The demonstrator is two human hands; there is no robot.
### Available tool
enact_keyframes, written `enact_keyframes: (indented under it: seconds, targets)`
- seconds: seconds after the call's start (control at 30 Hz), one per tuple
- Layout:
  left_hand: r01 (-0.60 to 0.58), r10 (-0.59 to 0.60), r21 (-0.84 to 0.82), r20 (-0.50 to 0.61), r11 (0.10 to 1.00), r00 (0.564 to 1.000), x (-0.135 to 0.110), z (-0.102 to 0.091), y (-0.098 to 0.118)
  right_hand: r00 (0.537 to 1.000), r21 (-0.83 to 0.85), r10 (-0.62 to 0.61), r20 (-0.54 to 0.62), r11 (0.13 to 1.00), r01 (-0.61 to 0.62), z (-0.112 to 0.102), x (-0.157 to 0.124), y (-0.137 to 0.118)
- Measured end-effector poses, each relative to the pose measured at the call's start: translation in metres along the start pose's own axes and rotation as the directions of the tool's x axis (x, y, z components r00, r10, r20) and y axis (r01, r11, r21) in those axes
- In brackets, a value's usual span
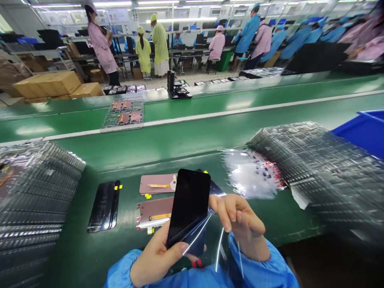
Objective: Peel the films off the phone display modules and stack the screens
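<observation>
A black phone screen [192,200] stands tilted in my left hand [159,252], whose thumb lies along its lower edge. My right hand [238,224] pinches a clear protective film [220,244] beside the screen's right edge. That film is partly lifted and curls down from the lower part of the glass. Behind the screen lie two pinkish-brown screen panels, an upper panel [157,180] and a lower panel [150,209], with orange flex cables and yellow tabs. More dark panels [103,208] with yellow tabs rest at the left.
Tall stacks of clear plastic trays stand left [45,192] and right [324,172]. A pile of clear films [252,172] with red tabs lies right of centre. A tray of panels [124,113] sits beyond on the green bench. A blue bin [363,130] is at far right; co-workers are behind.
</observation>
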State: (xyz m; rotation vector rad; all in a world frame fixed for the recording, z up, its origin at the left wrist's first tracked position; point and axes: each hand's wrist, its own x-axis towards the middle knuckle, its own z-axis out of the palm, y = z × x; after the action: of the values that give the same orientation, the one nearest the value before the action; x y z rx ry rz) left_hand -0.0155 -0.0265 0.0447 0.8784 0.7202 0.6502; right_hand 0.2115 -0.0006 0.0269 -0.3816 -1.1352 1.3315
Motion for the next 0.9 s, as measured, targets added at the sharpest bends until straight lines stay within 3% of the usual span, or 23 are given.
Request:
enact_keyframes:
  seconds: [0.27, 0.33, 0.4, 0.47, 0.53, 0.6, 0.63, 0.7, 0.8, 0.9]
  targets:
    - [-0.023, 0.022, 0.059, 0.024, 0.998, 0.999, 0.001, -0.008, -0.009, 1.0, -0.01, -0.014, 0.015, 1.0, 0.014, 0.004, -0.002, 0.0]
    - [-0.046, 0.044, 0.067, 0.028, 0.997, 0.999, 0.004, -0.011, -0.013, 0.999, -0.063, -0.036, 0.006, 0.997, 0.036, 0.004, -0.001, -0.003]
    - [-0.038, 0.038, 0.001, 0.036, 0.999, 0.999, 0.007, -0.011, -0.014, 0.997, -0.222, -0.068, -0.033, 0.973, 0.059, 0.004, 0.002, -0.01]
    - [-0.006, 0.009, -0.109, 0.022, 0.994, 1.0, 0.011, -0.007, -0.013, 0.992, -0.499, -0.107, -0.064, 0.864, 0.061, 0.006, 0.008, -0.018]
    - [0.025, -0.032, -0.181, -0.039, 0.983, 0.999, 0.016, -0.003, -0.01, 0.993, -0.755, -0.115, -0.035, 0.654, 0.049, 0.013, 0.018, -0.027]
    - [0.052, -0.074, -0.194, -0.107, 0.98, 0.991, 0.02, 0.0, -0.009, 0.998, -0.863, -0.049, 0.045, 0.5, 0.064, 0.023, 0.03, -0.033]
    - [0.066, -0.091, -0.188, -0.13, 0.98, 0.987, 0.023, 0.002, -0.01, 0.997, -0.871, 0.009, 0.077, 0.488, 0.063, 0.028, 0.037, -0.034]
    - [0.085, -0.111, -0.18, -0.144, 0.98, 0.983, 0.025, 0.003, -0.011, 0.988, -0.834, 0.127, 0.086, 0.552, 0.001, 0.037, 0.053, -0.034]
    - [0.101, -0.122, -0.189, -0.104, 0.977, 0.987, 0.026, 0.004, -0.014, 0.978, -0.766, 0.21, -0.019, 0.625, -0.149, 0.043, 0.076, -0.027]
    - [0.099, -0.114, -0.236, -0.051, 0.967, 0.992, 0.023, 0.005, -0.012, 0.976, -0.808, 0.191, -0.109, 0.555, -0.198, 0.038, 0.094, -0.018]
